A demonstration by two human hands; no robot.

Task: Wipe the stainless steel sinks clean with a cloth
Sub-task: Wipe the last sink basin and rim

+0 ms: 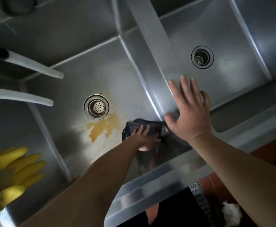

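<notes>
Both hands are down at the sinks. Her or his left hand reaches into the nearer left basin with straight fingers laid flat on a dark folded cloth, pressing it against the basin floor; nothing is curled round the cloth. That cloth sits tight in the corner where the basin floor meets the dividing wall, just below the right hand. Spread wide with fingers straight and relaxed, the right hand rests palm down on the steel divider between the two basins, its fingertips hanging over the right basin's side and its thumb lying close above the cloth.

Just left of the cloth and the left hand, a yellowish-brown stain spreads over the floor of the left sink. Beyond the stain, farther from the left hand, sits a round perforated drain strainer. The right sink lies past the right hand's fingertips, with its own drain well beyond them.

Far to the left of both hands, two pale spouts reach in over the left basin's edge. Below them, at the near left, yellow rubber gloves lie bunched together. The front steel rim of the sink unit runs under both forearms.
</notes>
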